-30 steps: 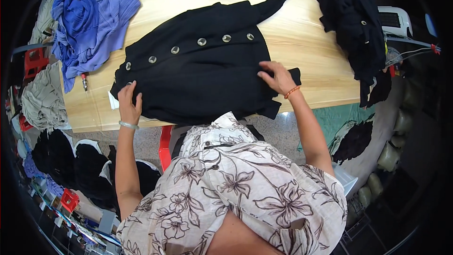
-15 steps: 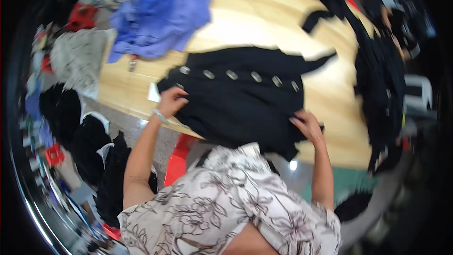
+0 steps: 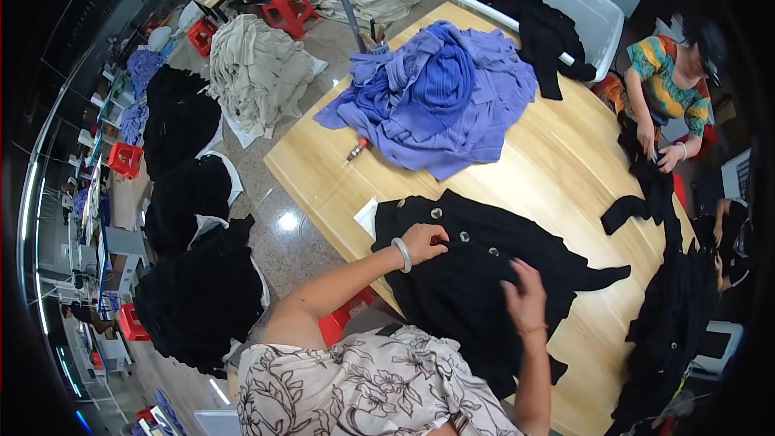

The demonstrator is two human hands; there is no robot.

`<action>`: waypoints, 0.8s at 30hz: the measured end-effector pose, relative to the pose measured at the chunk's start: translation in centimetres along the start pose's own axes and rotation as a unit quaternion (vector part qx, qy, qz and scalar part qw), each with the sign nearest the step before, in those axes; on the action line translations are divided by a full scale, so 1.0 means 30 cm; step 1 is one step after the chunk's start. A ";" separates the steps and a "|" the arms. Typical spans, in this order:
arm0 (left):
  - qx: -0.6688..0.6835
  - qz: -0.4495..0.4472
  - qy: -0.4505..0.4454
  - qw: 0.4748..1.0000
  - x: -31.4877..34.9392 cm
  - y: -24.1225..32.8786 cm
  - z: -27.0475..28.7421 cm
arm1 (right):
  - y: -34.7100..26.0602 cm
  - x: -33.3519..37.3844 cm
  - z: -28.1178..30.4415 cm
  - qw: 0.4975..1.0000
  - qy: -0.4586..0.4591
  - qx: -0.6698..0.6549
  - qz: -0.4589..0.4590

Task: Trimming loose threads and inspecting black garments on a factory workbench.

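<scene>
A black knit cardigan [image 3: 440, 299] with a row of large buttons lies spread on the wooden table in front of me. My left hand [image 3: 424, 242], with a pale bangle at the wrist, is closed on the cloth beside the button row. Over the right part of the front is my right hand [image 3: 526, 297], its fingers apart and nothing held. Whether its fingertips touch the knit I cannot tell. One sleeve [image 3: 601, 278] sticks out to the right. A white paper piece [image 3: 366, 216] shows at the cardigan's upper left.
A heap of purple garments [image 3: 436, 105] covers the table's far side, with a small red-topped tool [image 3: 357, 149] beside it. Black garments [image 3: 674, 331] hang over the right edge. A co-worker [image 3: 670, 89] handles black cloth at far right. Black piles [image 3: 198, 295] stand on the left floor.
The view has swung round, showing more on the left and far side. My left hand has moved from the cardigan's edge to the button row. My right hand has let go of its lower side.
</scene>
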State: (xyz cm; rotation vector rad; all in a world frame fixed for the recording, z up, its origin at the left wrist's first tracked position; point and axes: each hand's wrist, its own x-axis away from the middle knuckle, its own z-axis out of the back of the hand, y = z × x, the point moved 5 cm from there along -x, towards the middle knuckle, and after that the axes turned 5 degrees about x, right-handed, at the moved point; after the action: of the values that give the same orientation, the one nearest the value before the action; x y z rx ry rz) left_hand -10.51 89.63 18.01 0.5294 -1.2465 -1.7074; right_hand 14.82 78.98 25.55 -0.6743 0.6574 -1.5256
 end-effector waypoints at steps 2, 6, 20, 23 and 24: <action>0.028 -0.020 -0.020 0.999 0.018 0.018 -0.009 | -0.106 -0.064 -0.174 0.998 -0.041 -0.033 0.033; 0.061 -0.012 -0.001 0.998 0.053 0.036 0.045 | -0.146 -0.172 -0.428 0.991 -0.054 -0.099 0.068; 0.080 0.005 0.049 0.996 -0.127 -0.082 0.138 | -0.111 -0.210 -0.460 0.996 -0.078 -0.025 -0.021; -0.095 -0.029 0.017 0.995 -0.194 -0.149 0.129 | -0.150 -0.198 -0.472 0.996 -0.085 -0.025 -0.001; -0.126 -0.016 -0.004 0.992 -0.212 -0.148 0.119 | -0.148 -0.196 -0.471 0.996 -0.081 -0.024 0.002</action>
State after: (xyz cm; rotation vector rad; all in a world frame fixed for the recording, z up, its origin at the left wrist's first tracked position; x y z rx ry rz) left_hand -12.09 97.17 14.33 0.3941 -1.0128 -1.8628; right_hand 1.58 85.29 19.30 -0.8235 0.5740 -1.4388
